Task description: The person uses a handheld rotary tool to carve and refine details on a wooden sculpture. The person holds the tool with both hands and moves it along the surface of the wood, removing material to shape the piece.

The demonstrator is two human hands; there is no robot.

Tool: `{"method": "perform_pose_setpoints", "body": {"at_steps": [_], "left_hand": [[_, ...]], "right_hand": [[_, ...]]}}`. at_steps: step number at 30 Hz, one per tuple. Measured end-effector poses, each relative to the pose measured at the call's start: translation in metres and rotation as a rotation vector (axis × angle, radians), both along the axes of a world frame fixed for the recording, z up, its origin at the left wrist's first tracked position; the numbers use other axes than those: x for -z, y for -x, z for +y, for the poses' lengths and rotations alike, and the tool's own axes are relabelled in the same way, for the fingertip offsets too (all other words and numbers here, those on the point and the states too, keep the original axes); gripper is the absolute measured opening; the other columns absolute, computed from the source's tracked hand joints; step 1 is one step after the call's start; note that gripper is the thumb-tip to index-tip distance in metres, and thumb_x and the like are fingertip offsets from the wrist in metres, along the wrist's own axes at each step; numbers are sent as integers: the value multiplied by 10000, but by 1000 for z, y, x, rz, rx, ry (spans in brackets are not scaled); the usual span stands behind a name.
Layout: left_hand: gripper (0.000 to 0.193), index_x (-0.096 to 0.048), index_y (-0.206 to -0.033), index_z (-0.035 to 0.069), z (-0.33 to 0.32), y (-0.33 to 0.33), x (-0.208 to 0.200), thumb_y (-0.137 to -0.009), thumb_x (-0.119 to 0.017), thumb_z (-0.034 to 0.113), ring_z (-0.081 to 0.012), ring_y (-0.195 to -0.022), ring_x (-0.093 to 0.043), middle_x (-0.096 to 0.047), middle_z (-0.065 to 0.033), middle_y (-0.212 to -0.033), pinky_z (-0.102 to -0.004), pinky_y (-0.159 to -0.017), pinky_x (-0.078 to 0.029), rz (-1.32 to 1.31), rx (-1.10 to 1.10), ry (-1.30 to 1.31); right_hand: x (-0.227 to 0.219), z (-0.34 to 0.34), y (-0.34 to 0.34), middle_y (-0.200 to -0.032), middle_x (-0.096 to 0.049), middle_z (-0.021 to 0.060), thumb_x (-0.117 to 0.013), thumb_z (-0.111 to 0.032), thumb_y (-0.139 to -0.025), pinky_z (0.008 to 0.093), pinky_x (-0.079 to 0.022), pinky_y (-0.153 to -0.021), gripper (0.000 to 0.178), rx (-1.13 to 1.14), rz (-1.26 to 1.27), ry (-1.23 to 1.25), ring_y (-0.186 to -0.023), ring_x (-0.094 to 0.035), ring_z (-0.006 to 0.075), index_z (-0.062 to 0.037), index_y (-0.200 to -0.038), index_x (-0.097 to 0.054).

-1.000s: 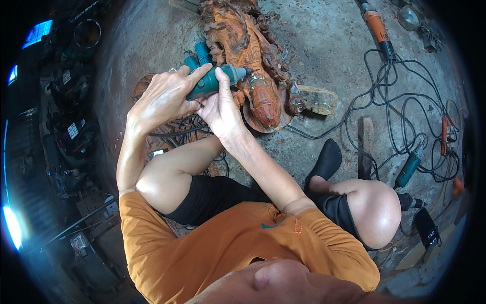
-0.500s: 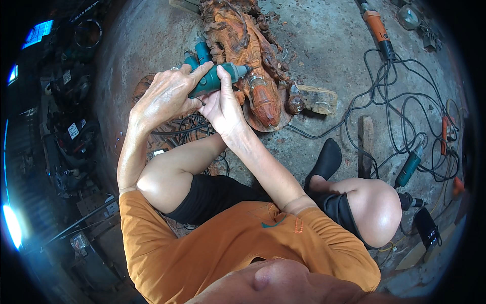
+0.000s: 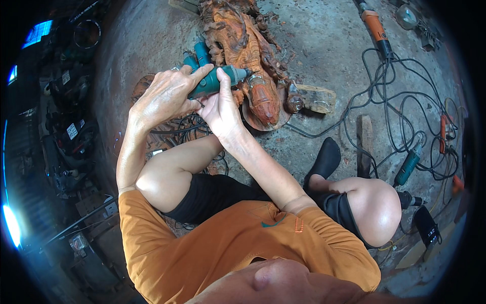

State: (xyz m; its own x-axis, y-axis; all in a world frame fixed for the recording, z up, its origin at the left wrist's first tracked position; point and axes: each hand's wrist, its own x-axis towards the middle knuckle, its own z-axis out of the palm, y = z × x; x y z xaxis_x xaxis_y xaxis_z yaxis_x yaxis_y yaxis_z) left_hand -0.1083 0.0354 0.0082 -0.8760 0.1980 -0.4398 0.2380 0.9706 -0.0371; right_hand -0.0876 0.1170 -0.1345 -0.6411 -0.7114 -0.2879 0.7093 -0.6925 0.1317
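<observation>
Gripping a teal handheld rotary grinder, left hand wraps its rear body, fingers curled over the top, index stretched forward along the casing. Right hand sits just right of those fingers, cupping the grinder from below, thumb pressed on the housing near the nose; its other fingers are hidden under the tool, can't tell how they lie. Grinder tip points right, past the fingertips, touching the reddish-brown wood carving lying on the concrete floor. A second teal tool lies just above the left fingers, beside the carving. Right of the carving, a pale wood offcut. Further right, tangled black power cables, an orange angle grinder up top, another teal power tool lower right, well apart from both hands.
</observation>
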Motion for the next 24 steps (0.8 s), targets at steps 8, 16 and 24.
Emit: {"method": "perform_pose_setpoints", "body": {"at_steps": [8, 16, 24], "left_hand": [[872, -494, -1441, 107, 3, 1, -3, -632, -817, 145, -374, -831, -652, -650, -200, -957, -448, -756, -528, -16, -11, 27], [786, -505, -1391, 56, 7, 2, -6, -666, -799, 135, -403, -813, -662, -657, -227, -920, -466, -699, -533, 3, 8, 9], [801, -489, -1405, 61, 5, 2, -4, -667, -799, 97, -401, -823, -665, -658, -224, -913, -464, -701, -535, -9, 34, -13]], "right_hand": [[-2, 2, -1, -1102, -569, -10, -603, -654, -892, 323, -490, -814, 657, -1, 14, 0, -1010, -545, 110, -139, -1288, -498], [-4, 3, 3, -1068, -581, -17, -612, -650, -887, 308, -477, -761, 639, 9, 29, 10, -975, -554, 107, -144, -1263, -512], [-3, 3, -1, -1124, -582, 10, -595, -647, -901, 315, -491, -778, 656, 22, 4, -13, -1021, -563, 122, -132, -1294, -493]]}}
